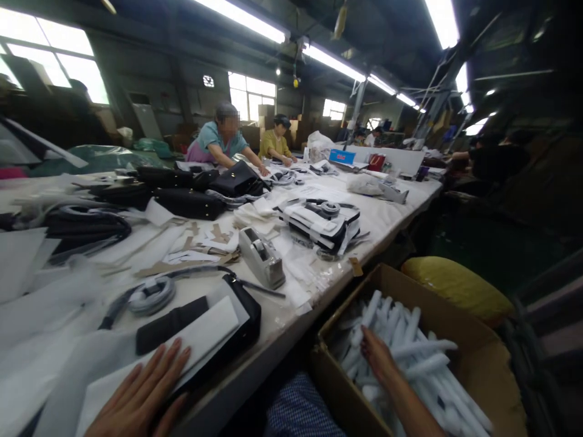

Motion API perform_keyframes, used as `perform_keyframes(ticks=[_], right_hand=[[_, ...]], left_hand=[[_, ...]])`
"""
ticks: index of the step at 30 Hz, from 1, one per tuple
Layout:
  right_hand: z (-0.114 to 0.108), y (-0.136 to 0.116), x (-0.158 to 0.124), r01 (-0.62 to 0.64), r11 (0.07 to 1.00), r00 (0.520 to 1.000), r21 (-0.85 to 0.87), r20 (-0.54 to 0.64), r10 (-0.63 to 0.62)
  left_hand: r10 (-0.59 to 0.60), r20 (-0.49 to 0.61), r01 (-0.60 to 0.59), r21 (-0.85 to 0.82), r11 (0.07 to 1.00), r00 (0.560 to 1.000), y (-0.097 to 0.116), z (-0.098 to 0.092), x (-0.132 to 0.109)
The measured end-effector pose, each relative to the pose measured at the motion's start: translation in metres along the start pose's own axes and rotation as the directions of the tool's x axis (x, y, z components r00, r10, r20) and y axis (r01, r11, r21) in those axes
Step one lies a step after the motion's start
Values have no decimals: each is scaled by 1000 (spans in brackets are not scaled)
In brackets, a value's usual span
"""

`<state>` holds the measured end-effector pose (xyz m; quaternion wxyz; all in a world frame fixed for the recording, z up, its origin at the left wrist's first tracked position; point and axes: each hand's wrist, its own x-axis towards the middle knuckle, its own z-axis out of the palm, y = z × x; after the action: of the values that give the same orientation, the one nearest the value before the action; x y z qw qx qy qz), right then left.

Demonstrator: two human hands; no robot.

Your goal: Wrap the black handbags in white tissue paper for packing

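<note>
With your left hand [141,394] spread flat on the white sheet [204,331], single out one white roll [428,365] with your right hand [378,358], its grip unclear here.

Left hand [141,394], right hand [377,359] bare; blue-checked clothing [298,409].

Matt brown cardboard box [473,340], white paper rolls [421,352]

A black bag [248,321] is lying flat at the near edge of the table [279,317], a white sheet [204,340] resting across it. To its right, white paper rolls [423,349] are lying jumbled in an open cardboard box [455,318].
</note>
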<state>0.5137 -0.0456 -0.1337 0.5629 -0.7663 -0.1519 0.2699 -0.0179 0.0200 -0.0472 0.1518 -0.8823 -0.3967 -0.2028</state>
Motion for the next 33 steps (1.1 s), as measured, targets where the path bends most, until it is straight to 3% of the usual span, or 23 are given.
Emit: perform_keyframes(ticks=[4, 6, 7, 8, 9, 11, 12, 13, 15, 19, 24, 30, 33], right_hand=[[-14, -32, -23, 171, 983, 984, 60, -69, -167], [-11, -54, -44, 417, 906, 909, -75, 20, -416], [-7, -66, -57, 558, 817, 830, -146, 101, -549], [-1, -77, -70, 711, 684, 701, -161, 223, -677], [7, -88, -84, 843, 527, 529, -111, 355, -771], [26, -107, -109, 974, 213, 137, 75, 554, -821], [37, -116, -120, 986, 82, -21, 146, 595, -804], [49, -122, -131, 982, -30, -141, 188, 611, -779], [72, -132, -149, 965, -170, -258, 199, 609, -750], [117, -137, -176, 948, -271, -317, 166, 568, -759], [157, -127, -196, 951, -280, -306, 129, 504, -808], [173, -110, -200, 971, -225, -234, 75, 464, -855], [171, -103, -198, 965, -214, -259, 152, 432, -864]], left_hand=[[-22, 101, 25, -23, 999, 995, 13, -25, 14], [-45, 186, 58, -66, 996, 981, 12, -33, 19], [-66, 230, 88, -89, 992, 971, 10, -37, 22], [-82, 284, 120, -119, 986, 955, 6, -42, 25], [-88, 346, 151, -159, 976, 934, 2, -47, 29], [-67, 455, 201, -254, 946, 888, -8, -59, 40], [-35, 493, 212, -308, 928, 869, -13, -65, 46], [6, 519, 212, -360, 909, 855, -18, -72, 53], [83, 549, 204, -441, 874, 832, -27, -82, 64], [145, 571, 195, -491, 849, 808, -34, -91, 77], [110, 582, 232, -481, 845, 806, -28, -96, 77], [-46, 566, 297, -359, 885, 823, -8, -87, 62], [-118, 515, 299, -285, 910, 849, 2, -73, 50]])
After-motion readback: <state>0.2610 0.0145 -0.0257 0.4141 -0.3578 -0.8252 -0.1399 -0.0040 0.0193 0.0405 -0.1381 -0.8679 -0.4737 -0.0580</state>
